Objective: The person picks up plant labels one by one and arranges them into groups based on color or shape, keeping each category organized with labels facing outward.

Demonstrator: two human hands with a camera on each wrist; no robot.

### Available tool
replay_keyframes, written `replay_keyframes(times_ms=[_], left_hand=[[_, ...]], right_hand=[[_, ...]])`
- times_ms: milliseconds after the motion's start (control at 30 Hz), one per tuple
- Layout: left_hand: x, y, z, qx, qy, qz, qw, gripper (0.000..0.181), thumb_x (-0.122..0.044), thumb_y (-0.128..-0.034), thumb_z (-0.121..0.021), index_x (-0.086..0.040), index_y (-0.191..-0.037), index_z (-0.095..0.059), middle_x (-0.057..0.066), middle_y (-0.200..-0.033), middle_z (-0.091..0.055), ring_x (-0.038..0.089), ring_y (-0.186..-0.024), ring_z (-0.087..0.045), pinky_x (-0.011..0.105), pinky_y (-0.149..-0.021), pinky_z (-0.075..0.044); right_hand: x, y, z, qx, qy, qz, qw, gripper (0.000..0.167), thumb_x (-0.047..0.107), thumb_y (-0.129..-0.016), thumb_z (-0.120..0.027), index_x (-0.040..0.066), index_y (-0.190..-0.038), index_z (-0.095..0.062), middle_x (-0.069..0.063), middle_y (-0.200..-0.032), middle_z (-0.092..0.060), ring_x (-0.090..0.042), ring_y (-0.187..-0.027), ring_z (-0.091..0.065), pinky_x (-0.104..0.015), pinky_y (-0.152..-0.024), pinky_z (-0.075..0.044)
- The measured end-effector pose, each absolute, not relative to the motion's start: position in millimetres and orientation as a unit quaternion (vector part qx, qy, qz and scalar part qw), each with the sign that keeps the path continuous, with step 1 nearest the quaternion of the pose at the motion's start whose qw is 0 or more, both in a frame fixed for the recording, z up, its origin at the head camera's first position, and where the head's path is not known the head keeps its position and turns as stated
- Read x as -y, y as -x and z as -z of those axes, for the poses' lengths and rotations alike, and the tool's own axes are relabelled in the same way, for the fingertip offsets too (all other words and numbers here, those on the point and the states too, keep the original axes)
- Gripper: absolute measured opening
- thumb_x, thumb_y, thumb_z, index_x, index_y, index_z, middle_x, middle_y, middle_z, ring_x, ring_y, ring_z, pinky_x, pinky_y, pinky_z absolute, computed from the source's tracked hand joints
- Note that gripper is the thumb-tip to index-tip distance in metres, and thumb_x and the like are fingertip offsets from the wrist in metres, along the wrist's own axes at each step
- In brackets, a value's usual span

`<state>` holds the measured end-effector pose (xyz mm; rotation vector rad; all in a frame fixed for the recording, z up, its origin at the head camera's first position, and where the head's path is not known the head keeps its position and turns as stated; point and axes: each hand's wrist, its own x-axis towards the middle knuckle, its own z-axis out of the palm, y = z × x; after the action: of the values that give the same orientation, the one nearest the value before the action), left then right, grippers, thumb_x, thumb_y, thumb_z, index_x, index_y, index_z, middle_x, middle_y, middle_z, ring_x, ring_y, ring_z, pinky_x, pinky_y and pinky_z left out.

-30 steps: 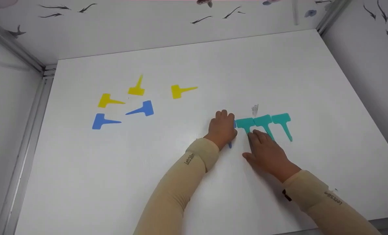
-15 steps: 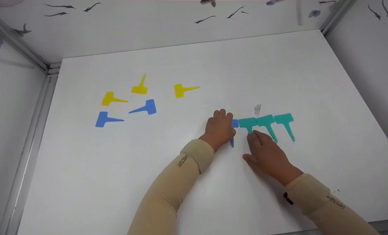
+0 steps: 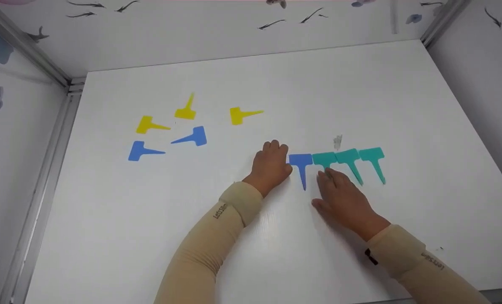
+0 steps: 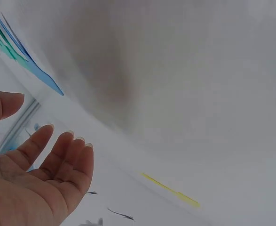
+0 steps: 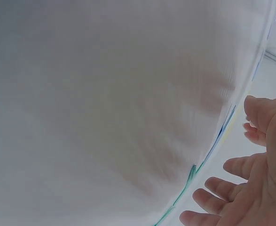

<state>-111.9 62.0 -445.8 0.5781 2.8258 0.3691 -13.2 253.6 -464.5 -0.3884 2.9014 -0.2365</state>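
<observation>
A blue T-shaped plant label (image 3: 301, 160) lies flat with its stem toward the person. To its right are three teal plant labels, the left one (image 3: 324, 158), the middle one (image 3: 348, 156) and the right one (image 3: 372, 154), making a row of heads. Just left of the blue label is my left hand (image 3: 271, 166); its fingers look loosely bent with nothing between them in the left wrist view. My right hand (image 3: 345, 202) lies below the left teal label, fingers extended, covering part of its stem. Whether its fingertips touch that label, I cannot tell.
On the white table (image 3: 149, 236), three yellow labels lie at the back left, one of them (image 3: 236, 115) closer to the middle. Two blue labels, one (image 3: 199, 136) to the right of the other (image 3: 137, 151), lie near them. Patterned white walls (image 3: 217, 46) enclose the back and sides.
My left hand has moved left off the blue label, which is now uncovered at the left end of the teal row. My right hand has stayed nearly in place.
</observation>
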Motion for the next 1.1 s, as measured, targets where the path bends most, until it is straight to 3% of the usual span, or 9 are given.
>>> replay_keyframes(times_ms=[1100], left_hand=[[6.6,126.2,442.9,-0.978,-0.125,-0.137,0.097,0.037,-0.022,-0.0929,-0.057,-0.002,-0.124,-0.055,0.013,-0.112,-0.054,0.026,-0.103,-0.048,0.04,-0.089,-0.049]], right_hand=[[-223.3,23.6,466.4,-0.979,0.143,0.078,0.124,0.071,0.039,-0.092,-0.063,-0.002,-0.145,-0.037,-0.025,-0.148,-0.036,-0.043,-0.138,-0.031,-0.054,-0.109,-0.03]])
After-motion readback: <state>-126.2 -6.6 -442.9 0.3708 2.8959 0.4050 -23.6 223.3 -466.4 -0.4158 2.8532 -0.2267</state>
